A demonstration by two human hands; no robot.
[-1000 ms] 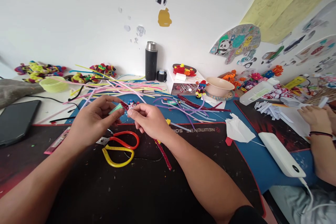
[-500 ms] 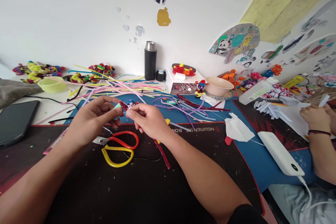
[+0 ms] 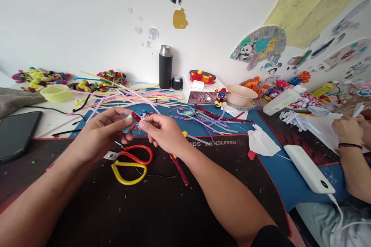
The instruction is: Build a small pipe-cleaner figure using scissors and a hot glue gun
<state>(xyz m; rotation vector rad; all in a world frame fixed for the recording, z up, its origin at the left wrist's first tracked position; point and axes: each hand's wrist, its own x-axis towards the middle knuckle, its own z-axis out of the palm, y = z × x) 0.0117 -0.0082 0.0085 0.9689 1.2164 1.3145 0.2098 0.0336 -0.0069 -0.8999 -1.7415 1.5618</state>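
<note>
My left hand (image 3: 108, 129) pinches a small craft piece (image 3: 135, 117), dark red and pale green, between thumb and fingers. The fingertips of my right hand (image 3: 158, 129) are closed at the right end of the same piece; how much of it they hold is too small to tell. Just behind the fingers shows a small blue and white figure (image 3: 144, 114), partly hidden. Below the hands, scissors with a red and a yellow handle (image 3: 131, 164) lie on the black mat (image 3: 121, 212). A dark red fuzzy stem (image 3: 181, 171) rests by my right forearm.
Pastel stems (image 3: 136, 96) spread behind the hands, near a black thermos (image 3: 165, 67). A beige bowl (image 3: 241, 96), white tissue (image 3: 262, 141) and white power bank (image 3: 308, 170) are to the right. Another person's hands (image 3: 349, 129) work at far right. A phone (image 3: 19, 135) lies left.
The small piece between my fingers has turned slightly, and more of its pale green part shows. My left hand has shifted a little left. The view has moved slightly.
</note>
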